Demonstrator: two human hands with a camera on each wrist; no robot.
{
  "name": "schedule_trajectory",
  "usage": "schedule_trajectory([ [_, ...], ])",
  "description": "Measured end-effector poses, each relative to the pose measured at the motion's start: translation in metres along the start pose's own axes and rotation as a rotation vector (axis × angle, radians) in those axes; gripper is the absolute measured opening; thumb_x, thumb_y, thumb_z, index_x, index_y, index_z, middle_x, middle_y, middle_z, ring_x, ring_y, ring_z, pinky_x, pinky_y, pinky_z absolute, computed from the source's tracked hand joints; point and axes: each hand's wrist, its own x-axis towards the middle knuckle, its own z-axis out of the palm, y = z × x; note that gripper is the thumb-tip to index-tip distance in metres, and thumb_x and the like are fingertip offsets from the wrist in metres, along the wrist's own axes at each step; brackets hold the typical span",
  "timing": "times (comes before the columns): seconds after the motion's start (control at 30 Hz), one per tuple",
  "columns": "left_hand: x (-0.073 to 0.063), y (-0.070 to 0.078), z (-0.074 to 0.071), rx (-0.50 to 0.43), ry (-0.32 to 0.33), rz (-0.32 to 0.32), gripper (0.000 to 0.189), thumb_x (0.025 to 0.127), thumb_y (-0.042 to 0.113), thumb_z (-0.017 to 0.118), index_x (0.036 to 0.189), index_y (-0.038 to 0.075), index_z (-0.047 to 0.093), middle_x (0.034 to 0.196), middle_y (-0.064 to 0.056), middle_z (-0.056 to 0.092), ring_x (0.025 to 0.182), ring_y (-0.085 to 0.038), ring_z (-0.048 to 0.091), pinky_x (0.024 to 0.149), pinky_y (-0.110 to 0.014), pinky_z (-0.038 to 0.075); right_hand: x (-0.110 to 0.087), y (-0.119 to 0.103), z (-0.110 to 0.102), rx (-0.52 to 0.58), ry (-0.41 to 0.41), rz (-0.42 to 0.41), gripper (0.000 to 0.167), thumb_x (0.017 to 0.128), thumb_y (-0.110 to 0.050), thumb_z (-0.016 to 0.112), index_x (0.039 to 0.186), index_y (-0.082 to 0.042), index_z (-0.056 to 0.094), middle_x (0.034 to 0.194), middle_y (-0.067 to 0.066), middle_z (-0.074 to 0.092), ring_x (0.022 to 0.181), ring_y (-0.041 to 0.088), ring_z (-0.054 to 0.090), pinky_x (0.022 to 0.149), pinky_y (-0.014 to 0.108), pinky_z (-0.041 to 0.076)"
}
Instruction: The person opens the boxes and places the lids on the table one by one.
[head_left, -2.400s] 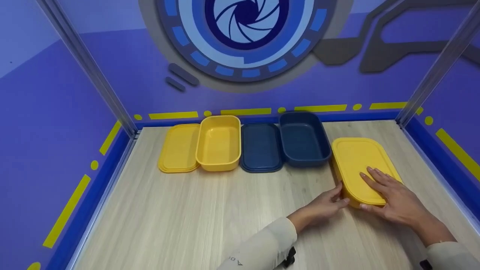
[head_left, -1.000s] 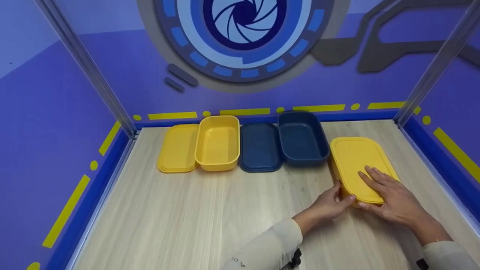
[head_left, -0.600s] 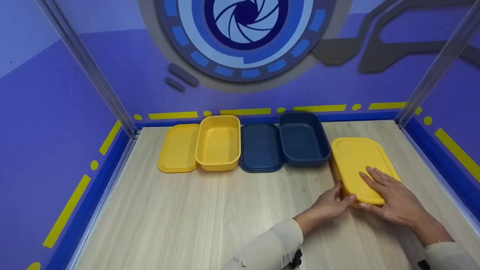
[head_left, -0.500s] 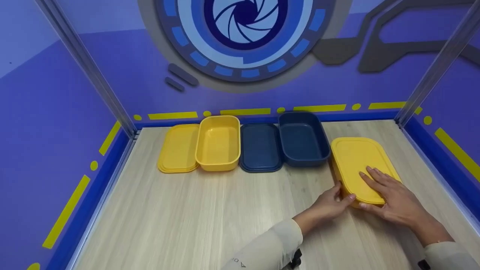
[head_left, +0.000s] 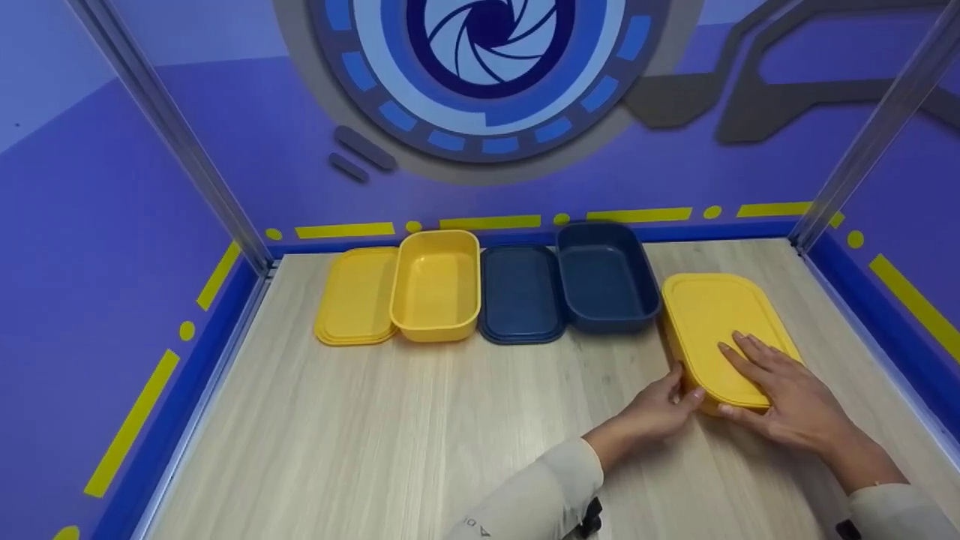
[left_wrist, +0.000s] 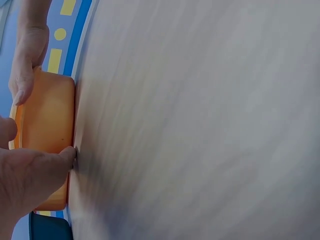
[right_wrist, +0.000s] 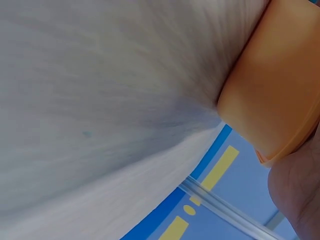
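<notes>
A yellow food container with its yellow lid on (head_left: 712, 311) sits at the right of the table. My left hand (head_left: 651, 412) holds its near left corner, thumb up at the lid's edge and a finger low on the left side. Spread over the near right part of the lid, my right hand (head_left: 799, 401) rests with straight fingers, its thumb at the near edge. In the left wrist view the container's side wall (left_wrist: 47, 115) shows between both hands. The right wrist view shows its wall (right_wrist: 280, 75) and part of my right hand (right_wrist: 300, 187).
Left of it stand an uncovered dark blue container (head_left: 607, 281), a dark blue lid (head_left: 521, 292), an uncovered yellow container (head_left: 435, 289) and a yellow lid (head_left: 356, 296), in a row by the back wall (head_left: 480, 199). Side walls flank the wooden table (head_left: 420, 435).
My left thumb has shifted up to the lid's edge since the earliest frame, then back slightly. The container and my right hand stay in place.
</notes>
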Motion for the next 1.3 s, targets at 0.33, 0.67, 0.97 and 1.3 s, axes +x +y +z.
schedule_trajectory([
  [0.33,0.001,0.001,0.002,-0.017,0.01,0.009,0.063,0.11,0.04,0.057,0.168,0.024,0.036,0.169,0.011,0.045,0.157,-0.004,0.041,0.129,-0.026,0.035,-0.001,0.0,-0.001,0.001,0.007,-0.003,0.09,0.092,-0.054,0.077,0.168,-0.03,0.036,0.174,0.012,0.037,0.168,0.014,0.021,0.123,0.004,-0.013],
  [0.67,0.006,0.007,0.012,0.02,0.177,-0.004,0.057,0.106,0.035,0.065,0.159,0.019,0.052,0.155,0.009,0.062,0.145,-0.003,0.055,0.121,-0.024,0.045,0.0,-0.001,-0.002,0.013,-0.02,0.021,0.09,0.093,-0.056,0.075,0.169,-0.03,0.034,0.175,0.012,0.035,0.168,0.023,0.024,0.121,0.004,-0.015],
  [0.97,0.016,0.013,0.015,-0.365,0.454,-0.048,0.026,0.085,0.006,0.084,0.11,0.011,0.076,0.099,0.0,0.075,0.089,-0.006,0.066,0.082,-0.024,0.061,0.004,-0.006,0.0,0.038,-0.043,0.047,0.089,0.094,-0.058,0.072,0.169,-0.031,0.032,0.176,0.012,0.034,0.165,0.034,0.03,0.119,0.004,-0.016],
  [1.3,0.027,0.019,0.013,-0.734,0.355,-0.13,0.023,0.082,-0.011,0.077,0.094,0.004,0.066,0.088,-0.007,0.066,0.073,-0.02,0.073,0.075,-0.036,0.066,-0.001,-0.004,-0.002,0.022,-0.019,0.043,0.089,0.095,-0.058,0.073,0.169,-0.031,0.033,0.176,0.011,0.035,0.165,0.03,0.029,0.12,0.004,-0.016],
])
